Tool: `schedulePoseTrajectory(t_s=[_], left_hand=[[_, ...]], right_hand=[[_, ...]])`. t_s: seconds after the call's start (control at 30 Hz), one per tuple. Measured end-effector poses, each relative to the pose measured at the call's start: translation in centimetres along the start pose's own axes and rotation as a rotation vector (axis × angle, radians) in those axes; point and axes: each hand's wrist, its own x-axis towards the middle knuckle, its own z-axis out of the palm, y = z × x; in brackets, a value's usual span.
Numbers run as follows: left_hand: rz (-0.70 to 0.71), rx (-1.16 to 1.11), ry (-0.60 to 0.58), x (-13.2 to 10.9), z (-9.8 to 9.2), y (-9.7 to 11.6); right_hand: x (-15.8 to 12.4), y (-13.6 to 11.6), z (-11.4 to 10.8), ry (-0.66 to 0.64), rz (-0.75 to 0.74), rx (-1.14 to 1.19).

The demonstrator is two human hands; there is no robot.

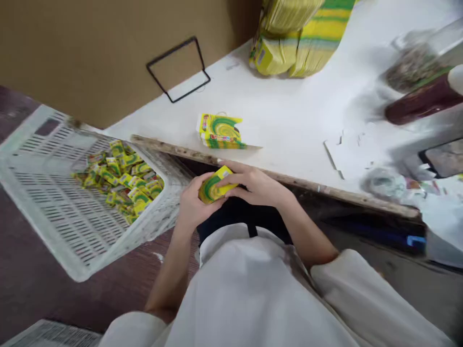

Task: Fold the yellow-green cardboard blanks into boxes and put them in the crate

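A small yellow and green box (pixel 210 189) is held between both hands, just off the table's front edge. My left hand (pixel 193 205) wraps round its left side and underside. From the right, my right hand (pixel 253 185) has its fingers closed on the box's top end and front. Beyond the hands, a second yellow and green carton (pixel 221 131) lies on the white table (pixel 282 115), its right end open with flaps sticking out. Whether the held box is closed all round is hidden by my fingers.
Left stands a white slatted crate (pixel 68 193) with many small yellow-green packets (pixel 126 176). A large cardboard box (pixel 108 53) and a black wire frame (pixel 173 100) are behind. Stacked flat cartons (pixel 318 43) lie farther back. Right are a dark red bottle (pixel 415 101) and a phone (pixel 444 159).
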Motion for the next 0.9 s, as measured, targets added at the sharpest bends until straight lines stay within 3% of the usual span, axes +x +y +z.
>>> schedulePoseTrajectory(t_s=[0.33,0.57,0.63,0.7,0.77,0.83,0.9], left_hand=[[0.015,-0.069,0.04,-0.3,1.3,-0.5],[-0.04,-0.141,0.098,-1.2,1.9,-1.1],[-0.081,-0.285,0.265,-1.2,1.4,-1.4],[-0.097,-0.549,0.591,-1.0,0.4,-1.8],[-0.141,-0.858,0.87,-0.7,-0.8,-2.2],[-0.278,-1.089,0.942,-0.3,-1.7,-2.7],[-0.434,-1.197,0.909,-0.1,-1.8,-3.0]], right_hand=[[0.0,0.9,3.5,0.247,-0.082,0.168],[1.0,-0.1,5.1,0.354,-0.02,0.159],[1.7,0.0,4.6,0.365,-0.034,0.152],[2.6,0.7,3.4,0.452,0.009,0.08],[3.7,1.8,1.9,0.589,0.143,-0.073],[4.8,3.3,0.5,0.684,0.339,-0.257],[5.8,4.5,-0.3,0.695,0.479,-0.399]])
